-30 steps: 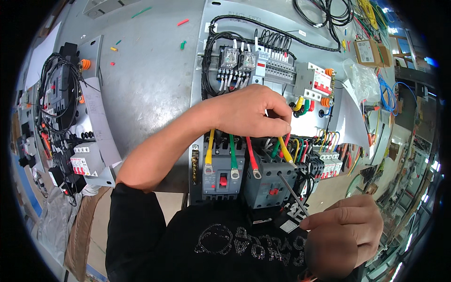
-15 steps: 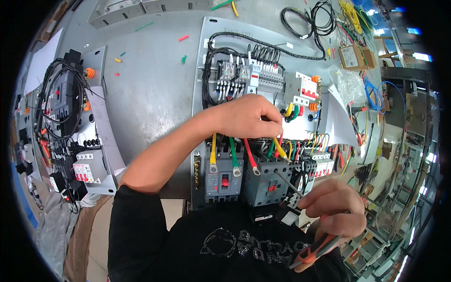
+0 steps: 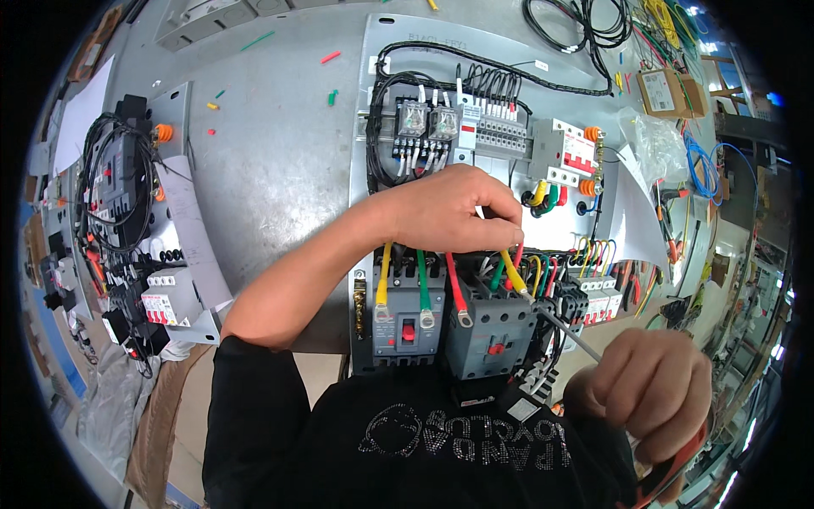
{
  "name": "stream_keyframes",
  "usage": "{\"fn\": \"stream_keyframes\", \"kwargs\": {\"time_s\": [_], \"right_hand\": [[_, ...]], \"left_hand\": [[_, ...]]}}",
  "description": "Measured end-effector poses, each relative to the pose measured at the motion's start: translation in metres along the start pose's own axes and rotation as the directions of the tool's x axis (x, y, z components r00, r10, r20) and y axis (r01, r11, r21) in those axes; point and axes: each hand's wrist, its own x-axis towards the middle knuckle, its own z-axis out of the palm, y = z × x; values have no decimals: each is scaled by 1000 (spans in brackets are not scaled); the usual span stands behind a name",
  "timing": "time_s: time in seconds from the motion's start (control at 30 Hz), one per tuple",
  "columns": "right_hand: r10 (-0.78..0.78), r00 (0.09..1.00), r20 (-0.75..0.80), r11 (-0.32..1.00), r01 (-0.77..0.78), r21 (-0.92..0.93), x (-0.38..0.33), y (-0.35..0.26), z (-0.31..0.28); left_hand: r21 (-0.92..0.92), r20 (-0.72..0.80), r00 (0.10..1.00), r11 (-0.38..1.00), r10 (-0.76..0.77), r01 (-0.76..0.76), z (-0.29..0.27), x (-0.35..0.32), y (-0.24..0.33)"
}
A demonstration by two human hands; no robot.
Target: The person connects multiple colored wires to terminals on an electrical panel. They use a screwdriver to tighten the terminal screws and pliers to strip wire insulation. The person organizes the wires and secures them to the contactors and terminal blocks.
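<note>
My left hand (image 3: 462, 210) reaches over the panel, thumb and forefinger pinching a yellow cable (image 3: 514, 273) with a metal ring lug. The lug end is at the top right corner of a grey circuit breaker (image 3: 492, 335). My right hand (image 3: 653, 390) is closed around a screwdriver (image 3: 570, 329); its tip is at or close to that lug, contact unclear. An orange-and-black handle (image 3: 678, 462) shows below the right hand, partly hidden. Yellow (image 3: 383, 284), green (image 3: 424, 293) and red (image 3: 457, 293) lugged cables hang over a second breaker (image 3: 409, 327) to the left.
The metal mounting panel (image 3: 500, 49) carries relays (image 3: 426, 121), a terminal strip (image 3: 502, 131) and a small breaker (image 3: 564, 151). A second wired panel (image 3: 174, 110) stands at the left. Paper (image 3: 636, 212), a cardboard box (image 3: 670, 92) and a black cable coil (image 3: 581, 24) lie to the right.
My right hand has moved right, and the screwdriver tip went from the breaker's face to beside the yellow cable's lug. My left hand keeps its pinch. The whole view has shifted slightly.
</note>
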Motion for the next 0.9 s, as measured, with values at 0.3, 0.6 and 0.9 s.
{"fn": "stream_keyframes", "kwargs": {"time_s": [0.3,0.6,0.9], "right_hand": [[-1,981,-194,995,19,95,-34,36,-34],[127,890,-438,992,-105,75,-27,29,-20],[291,769,-569,952,-176,249,-7,36,-31]], "left_hand": [[-66,-22,1000,998,0,-1,2,-1,-3],[-85,-34,998,995,50,-53,2,0,-4],[-89,-47,995,992,91,-95,2,2,-6]]}}
